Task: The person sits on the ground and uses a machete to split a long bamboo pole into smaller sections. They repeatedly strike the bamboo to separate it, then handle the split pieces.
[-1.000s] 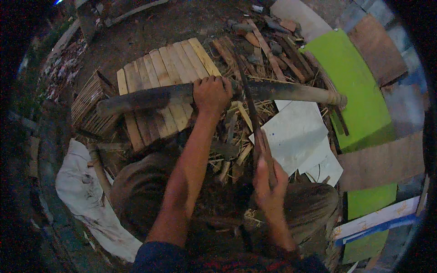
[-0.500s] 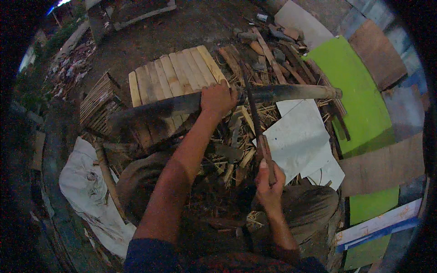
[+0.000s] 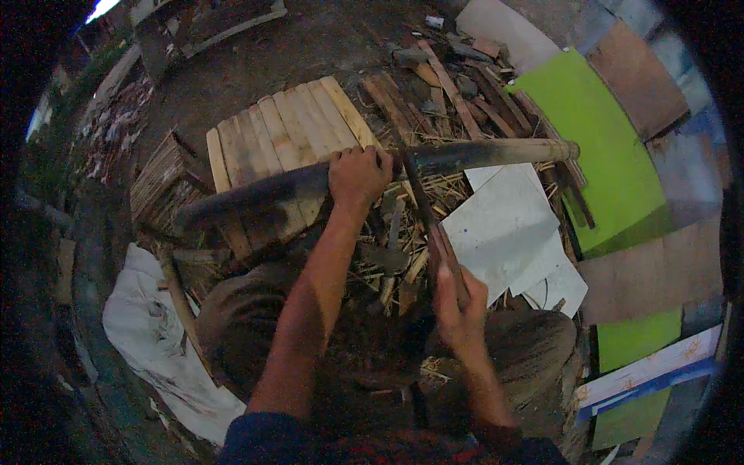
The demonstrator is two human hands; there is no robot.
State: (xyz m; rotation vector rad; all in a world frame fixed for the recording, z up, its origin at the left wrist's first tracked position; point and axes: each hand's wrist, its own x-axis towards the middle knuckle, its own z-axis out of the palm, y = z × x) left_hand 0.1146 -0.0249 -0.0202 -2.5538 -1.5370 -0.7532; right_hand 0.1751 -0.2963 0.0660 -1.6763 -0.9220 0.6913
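From my remote post I take the long dark pole (image 3: 263,190) as ref. point, as it is also the thing being worked. It lies crosswise, blackened over most of its length, w/ a paler R end. The L hand (image 3: 360,177) is on top of it, a bit L of its middle, w/ fingers curled down over it; I read this as a firm grip, though the fingertips on the far side are hidden from me. The R hand (image 3: 461,302) is on the near side of the pole, fingers closed around the handle of a thin saw (image 3: 419,192). The blade goes up and across the pole, just R of the L hand; its teeth are too blurred to see.

Re progress: tool and pole are already set against each other, so I judge the cutting is in progress. Both halves of the pole keep one line, thus prob. it is not cut through; depth of cut I cannot tell, bec. the blade covers the spot. The rest of the cut is left.

Under the pole's L part is a slatted wood panel (image 3: 291,124); on its near side, toward R, are white sheets (image 3: 504,225); beyond its R end, a green board (image 3: 620,155).
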